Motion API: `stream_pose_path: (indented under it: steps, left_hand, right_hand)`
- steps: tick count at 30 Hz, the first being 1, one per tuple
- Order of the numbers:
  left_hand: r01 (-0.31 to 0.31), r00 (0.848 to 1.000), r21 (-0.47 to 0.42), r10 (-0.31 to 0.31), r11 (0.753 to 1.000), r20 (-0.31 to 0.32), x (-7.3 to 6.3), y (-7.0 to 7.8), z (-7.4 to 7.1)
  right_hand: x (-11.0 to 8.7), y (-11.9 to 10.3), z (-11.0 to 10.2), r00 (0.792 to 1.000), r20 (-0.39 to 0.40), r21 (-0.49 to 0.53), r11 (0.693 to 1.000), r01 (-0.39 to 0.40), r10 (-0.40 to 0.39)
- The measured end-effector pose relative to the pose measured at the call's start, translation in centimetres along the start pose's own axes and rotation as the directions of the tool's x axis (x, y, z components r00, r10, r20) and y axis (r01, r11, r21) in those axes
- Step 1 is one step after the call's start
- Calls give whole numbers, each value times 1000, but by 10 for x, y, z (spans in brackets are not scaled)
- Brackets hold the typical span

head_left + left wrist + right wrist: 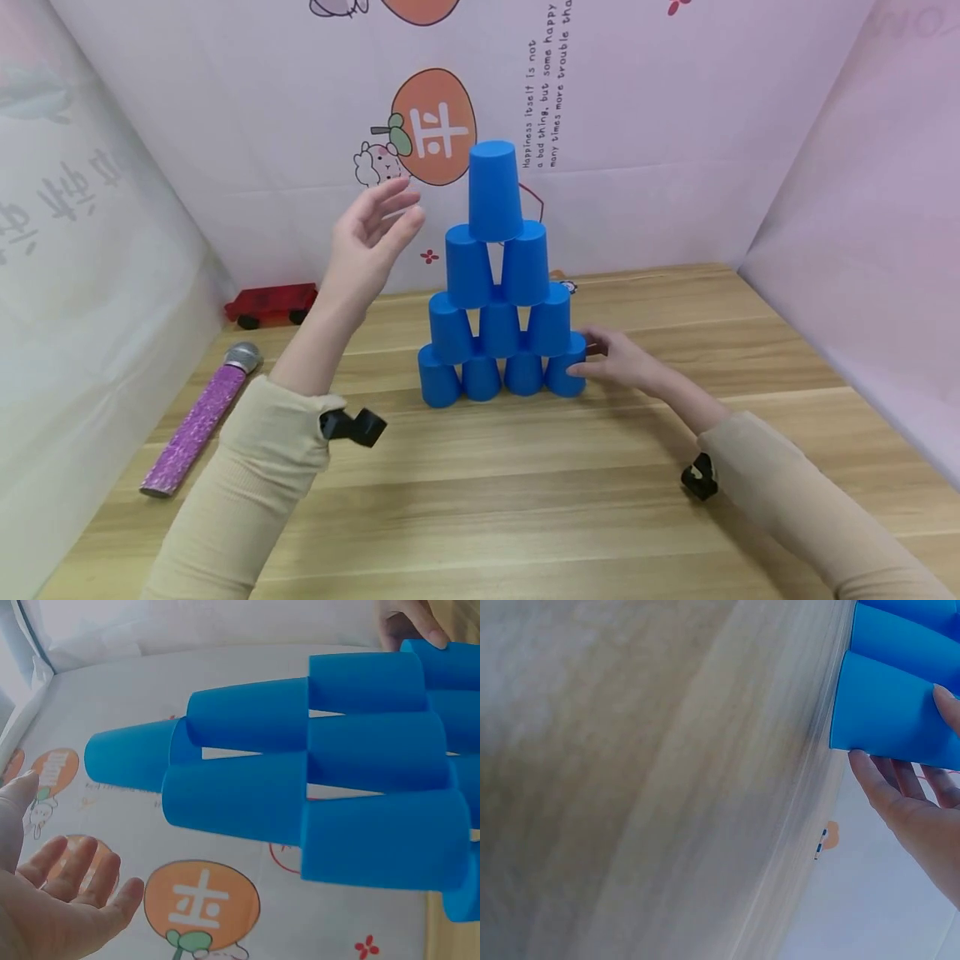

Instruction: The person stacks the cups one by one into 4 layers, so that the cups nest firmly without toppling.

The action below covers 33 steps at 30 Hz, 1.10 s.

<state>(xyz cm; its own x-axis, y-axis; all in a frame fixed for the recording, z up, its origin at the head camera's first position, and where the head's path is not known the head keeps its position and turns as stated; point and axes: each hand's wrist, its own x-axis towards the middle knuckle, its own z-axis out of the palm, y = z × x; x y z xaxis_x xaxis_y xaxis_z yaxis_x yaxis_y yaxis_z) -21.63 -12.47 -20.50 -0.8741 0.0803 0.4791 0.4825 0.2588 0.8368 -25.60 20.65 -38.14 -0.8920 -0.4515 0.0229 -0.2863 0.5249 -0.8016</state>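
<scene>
Upside-down blue cups stand stacked as a pyramid on the table, a single cup (495, 192) at its peak. Below it come rows of two and three, then a bottom row of several cups (482, 379). My left hand (378, 229) is raised left of the upper rows, fingers spread and loosely bent, apart from the cups. The left wrist view shows that palm (64, 907) holding nothing. At the bottom row's right end, my right hand (618, 360) grips the outermost cup (892, 712), thumb across its front and fingers along its far side.
A purple glittery microphone (198, 429) lies on the wooden table (480, 500) at the left. Behind it, a red toy car (272, 305) sits near the back edge. Printed white cloth (637, 108) hangs close behind the pyramid and along both sides.
</scene>
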Motion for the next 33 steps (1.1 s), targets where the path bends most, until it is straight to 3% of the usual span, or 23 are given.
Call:
stream_pose_path:
  steps: [9, 18, 28, 33]
  left_hand:
    - [119, 993, -39, -120, 992, -12, -37, -32, -21]
    - [257, 966, -111, -258, 960, 8, -62, -72, -26]
    - [371, 927, -33, -367, 928, 75, -83, -103, -30]
    - [368, 926, 51, -371, 928, 70, -88, -113, -34]
  right_hand:
    - [0, -1, -1, 1000, 3, 8, 1000, -3, 3]
    - [-1, 3, 1, 1000, 4, 21, 1000, 5, -5]
    - [-6, 5, -6, 999, 15, 60, 997, -39, 38]
    - [-13, 0, -13, 998, 20, 27, 998, -52, 52]
